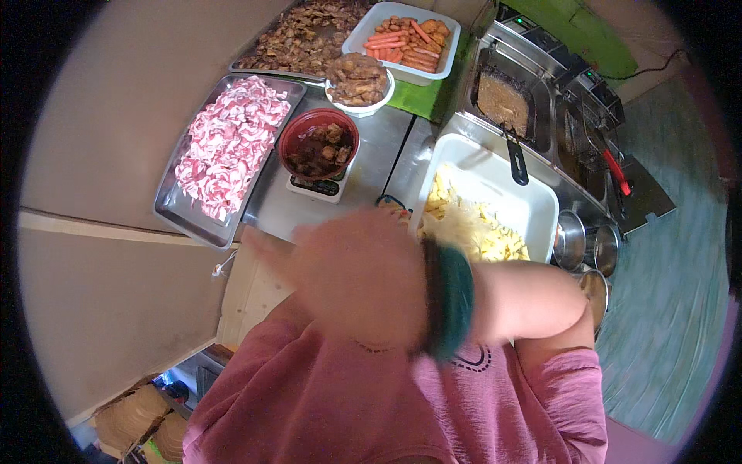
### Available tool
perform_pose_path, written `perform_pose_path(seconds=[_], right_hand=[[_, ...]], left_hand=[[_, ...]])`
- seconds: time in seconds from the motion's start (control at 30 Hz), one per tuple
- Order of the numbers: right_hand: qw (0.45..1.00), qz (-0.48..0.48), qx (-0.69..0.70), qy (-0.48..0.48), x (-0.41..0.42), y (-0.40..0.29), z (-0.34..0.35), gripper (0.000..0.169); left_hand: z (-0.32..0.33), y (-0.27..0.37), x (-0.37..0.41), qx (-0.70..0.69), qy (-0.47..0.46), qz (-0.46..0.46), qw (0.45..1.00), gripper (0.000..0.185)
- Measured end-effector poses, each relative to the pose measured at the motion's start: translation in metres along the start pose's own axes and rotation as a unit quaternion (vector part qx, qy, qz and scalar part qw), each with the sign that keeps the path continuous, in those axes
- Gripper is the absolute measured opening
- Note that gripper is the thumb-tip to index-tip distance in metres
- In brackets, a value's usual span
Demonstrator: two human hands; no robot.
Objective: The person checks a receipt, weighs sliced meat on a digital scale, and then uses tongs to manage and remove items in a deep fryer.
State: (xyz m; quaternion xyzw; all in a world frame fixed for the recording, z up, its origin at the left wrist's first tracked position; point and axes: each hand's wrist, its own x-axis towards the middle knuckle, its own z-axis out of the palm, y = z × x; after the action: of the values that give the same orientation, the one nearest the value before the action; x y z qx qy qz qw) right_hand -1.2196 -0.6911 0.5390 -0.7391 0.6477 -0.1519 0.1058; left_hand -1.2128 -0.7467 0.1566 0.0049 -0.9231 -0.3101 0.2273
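Note:
My right hand (359,278) is raised close to the camera in front of my chest, blurred, its fingers pointing left. A dark green band (452,301) circles the wrist. Whether the fingers grip anything is hidden. My left hand is out of view. Beyond the right hand, a red-brown bowl (319,119) with browned fried pieces (333,134) rests on a digital kitchen scale (317,190). Partly behind my forearm stands a white tub (522,200) of pale yellow cut pieces, likely potato (504,243). Something translucent and blurred (455,226) covers part of them.
A steel tray (165,194) holds raw sliced meat (232,145). Behind are a white bowl of cooked meat (356,81), a browned-food tray (307,35) and a tub of sausages (406,43). At right, a deep fryer (545,93) holds a black-handled basket (517,162); steel bowls (571,240) sit below.

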Motion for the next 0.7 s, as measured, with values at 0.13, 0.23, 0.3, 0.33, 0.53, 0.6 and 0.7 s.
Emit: perform_pose_path(seconds=[0.13, 0.23, 0.3, 0.33, 0.53, 0.6, 0.7], right_hand=[[0.947, 0.31, 0.037, -0.073, 0.019, 0.126, 0.054, 0.07], [0.918, 0.394, 0.025, -0.04, 0.01, 0.176, 0.078, 0.078], [0.913, 0.406, 0.02, 0.01, 0.007, 0.188, 0.089, 0.075], [0.915, 0.399, -0.003, 0.055, 0.005, 0.186, 0.091, 0.054], [0.876, 0.345, 0.083, 0.326, -0.064, 0.162, 0.088, 0.02], [0.832, 0.384, -0.005, 0.4, -0.101, 0.155, 0.07, 0.031], [0.743, 0.434, -0.202, 0.468, -0.156, 0.18, 0.055, 0.028]], left_hand=[[-0.003, 0.01, 0.01, 0.012, 0.004, 0.017, 1.0, 0.032], [-0.021, 0.022, 0.02, 0.052, 0.023, 0.04, 0.998, 0.039], [-0.022, 0.02, 0.015, 0.051, 0.027, 0.041, 0.997, 0.038], [-0.022, 0.019, 0.014, 0.049, 0.028, 0.043, 0.997, 0.038], [-0.018, 0.012, 0.011, 0.069, 0.018, 0.063, 0.995, 0.041], [-0.024, 0.019, 0.014, 0.057, 0.002, 0.049, 0.997, 0.041], [-0.024, 0.018, 0.012, 0.054, 0.009, 0.046, 0.997, 0.04]])
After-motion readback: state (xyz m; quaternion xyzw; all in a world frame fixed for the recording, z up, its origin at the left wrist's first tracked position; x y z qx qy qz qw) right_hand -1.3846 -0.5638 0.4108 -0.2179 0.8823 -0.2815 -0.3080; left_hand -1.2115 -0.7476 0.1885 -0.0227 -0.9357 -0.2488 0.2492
